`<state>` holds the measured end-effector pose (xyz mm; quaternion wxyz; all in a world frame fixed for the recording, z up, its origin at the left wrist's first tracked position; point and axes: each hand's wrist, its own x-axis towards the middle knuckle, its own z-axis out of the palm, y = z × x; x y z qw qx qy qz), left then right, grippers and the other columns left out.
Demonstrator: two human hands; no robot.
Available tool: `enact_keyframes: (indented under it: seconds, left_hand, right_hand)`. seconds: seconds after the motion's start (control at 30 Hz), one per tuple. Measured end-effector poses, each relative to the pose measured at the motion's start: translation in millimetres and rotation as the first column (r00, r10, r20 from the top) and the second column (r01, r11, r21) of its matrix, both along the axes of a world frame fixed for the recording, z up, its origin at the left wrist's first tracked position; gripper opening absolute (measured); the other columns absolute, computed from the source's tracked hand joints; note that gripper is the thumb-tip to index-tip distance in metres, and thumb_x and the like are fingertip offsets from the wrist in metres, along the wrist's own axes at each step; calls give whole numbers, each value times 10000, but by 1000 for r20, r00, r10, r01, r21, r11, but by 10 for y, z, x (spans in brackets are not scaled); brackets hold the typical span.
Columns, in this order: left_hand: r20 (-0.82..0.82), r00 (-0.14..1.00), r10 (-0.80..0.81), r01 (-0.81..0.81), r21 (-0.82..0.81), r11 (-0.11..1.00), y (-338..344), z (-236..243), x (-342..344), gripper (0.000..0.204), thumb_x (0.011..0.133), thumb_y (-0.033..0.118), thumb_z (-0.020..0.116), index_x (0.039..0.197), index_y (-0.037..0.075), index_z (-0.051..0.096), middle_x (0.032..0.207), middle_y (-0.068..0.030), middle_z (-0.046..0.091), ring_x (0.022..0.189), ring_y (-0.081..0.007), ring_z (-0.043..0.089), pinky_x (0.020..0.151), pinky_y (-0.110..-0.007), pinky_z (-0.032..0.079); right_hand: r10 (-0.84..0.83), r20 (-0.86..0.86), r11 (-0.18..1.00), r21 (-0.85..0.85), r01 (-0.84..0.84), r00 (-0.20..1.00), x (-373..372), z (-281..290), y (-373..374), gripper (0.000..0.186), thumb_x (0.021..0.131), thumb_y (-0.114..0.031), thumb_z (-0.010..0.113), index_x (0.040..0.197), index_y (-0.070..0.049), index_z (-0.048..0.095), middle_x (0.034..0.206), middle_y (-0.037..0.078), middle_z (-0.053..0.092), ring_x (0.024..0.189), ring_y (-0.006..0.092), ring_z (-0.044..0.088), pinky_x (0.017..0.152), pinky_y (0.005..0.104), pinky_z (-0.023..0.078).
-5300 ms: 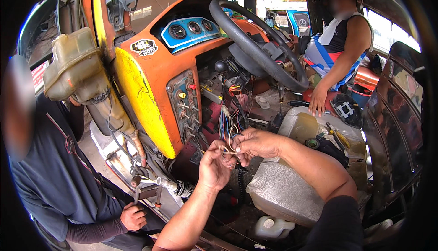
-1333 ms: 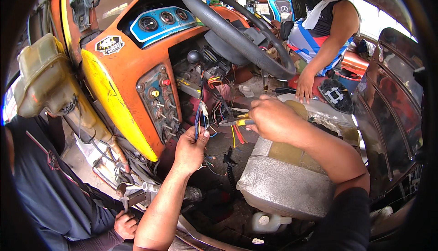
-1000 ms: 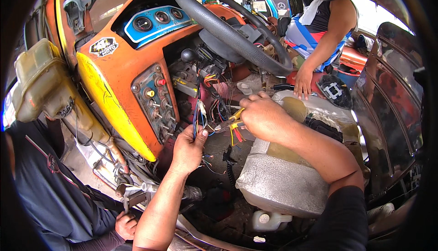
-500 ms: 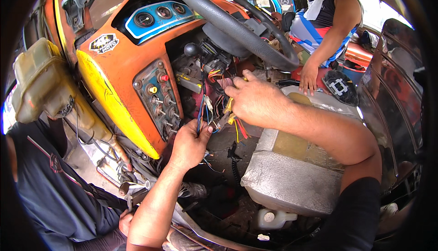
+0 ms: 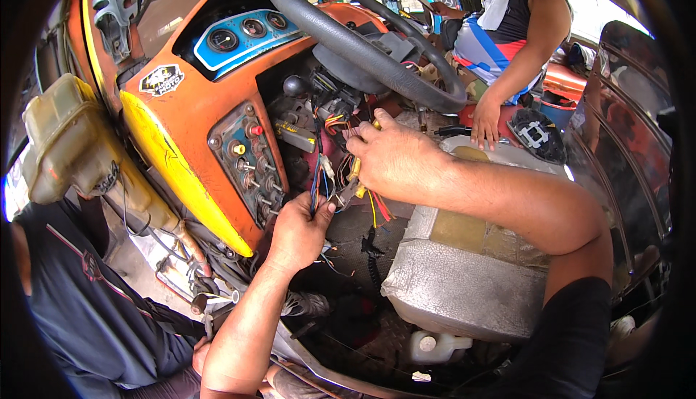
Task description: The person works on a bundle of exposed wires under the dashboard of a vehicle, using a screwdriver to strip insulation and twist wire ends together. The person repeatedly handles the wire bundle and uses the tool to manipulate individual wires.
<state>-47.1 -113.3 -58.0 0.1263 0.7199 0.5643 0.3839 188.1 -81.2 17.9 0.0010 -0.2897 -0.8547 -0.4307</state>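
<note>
My left hand (image 5: 297, 232) pinches a bundle of thin wires (image 5: 316, 189) hanging below the orange dashboard (image 5: 210, 94). My right hand (image 5: 395, 156) grips yellow-handled pliers (image 5: 355, 171), angled down so their jaws are at the wires just beside my left thumb; whether they bite a wire is too small to tell. A pale connector (image 5: 326, 168) sits in the bundle above. Loose red and yellow wire ends (image 5: 380, 207) dangle under the pliers. A switch panel (image 5: 246, 167) with toggles lies left of the wires, and the black steering wheel (image 5: 341, 22) is above my hands.
A co-worker (image 5: 536, 36) sits at upper right, one hand (image 5: 487, 123) by the silver-covered box (image 5: 457, 283) under my right arm. Another person (image 5: 94, 305) stands at left, beside a translucent tank (image 5: 65, 138). A dark glossy panel (image 5: 616, 145) rises at right; a plastic jug (image 5: 438, 345) lies below.
Earlier both hands fingered wires; then pliers appeared in my right hand, which has since risen, tilting the handles upward. The seated co-worker's farther hand is now raised holding something dark.
</note>
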Motion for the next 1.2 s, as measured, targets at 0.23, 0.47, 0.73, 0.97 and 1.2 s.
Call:
enact_keyframes:
  seconds: [0.23, 0.47, 0.73, 0.97, 1.2]
  left_hand:
    - [21, 1000, 1, 0, -20, 1000, 3, 4, 49, 200, 1068, 188, 712, 948, 39, 654, 726, 3, 586, 695, -116, 518, 668, -345, 470]
    - [46, 999, 11, -9, -50, 999, 12, -3, 11, 198, 1062, 189, 721, 950, 39, 657, 727, 9, 581, 693, -110, 509, 662, -342, 464]
    - [353, 935, -42, 98, -143, 985, 118, -153, -133, 200, 1074, 229, 728, 960, 73, 678, 753, 51, 572, 691, -71, 505, 645, -286, 435]
    - [639, 752, -159, 358, -193, 914, 158, -224, 18, 179, 1077, 235, 725, 988, 84, 691, 773, 70, 560, 681, -69, 495, 656, -259, 441]
    - [924, 366, -113, 632, -158, 759, 136, -306, 221, 142, 1123, 246, 633, 1102, 105, 628, 801, 34, 512, 716, -105, 477, 683, -291, 439]
  right_hand:
    - [51, 2, 998, 31, -51, 999, 43, -17, 29, 209, 930, -272, 717, 1022, -155, 863, 1247, 126, 720, 1252, 350, 670, 1149, 639, 473]
    - [140, -159, 978, -132, -162, 977, 162, -17, 160, 182, 847, -252, 733, 841, -104, 838, 857, 120, 783, 887, 329, 797, 845, 515, 631]
    - [-217, -249, 934, -335, 126, 944, 788, -276, -36, 293, 869, -356, 814, 873, -63, 817, 972, 143, 764, 938, 339, 772, 832, 490, 627]
    - [-320, -420, 932, -302, 202, 849, 1526, -320, 9, 358, 936, -354, 825, 1024, -8, 804, 978, 195, 776, 934, 386, 758, 873, 516, 603]
    - [-605, -611, 156, -720, -676, 511, 239, -483, 605, 373, 1152, -302, 570, 1381, -41, 704, 1165, 80, 776, 971, 146, 707, 815, 337, 610]
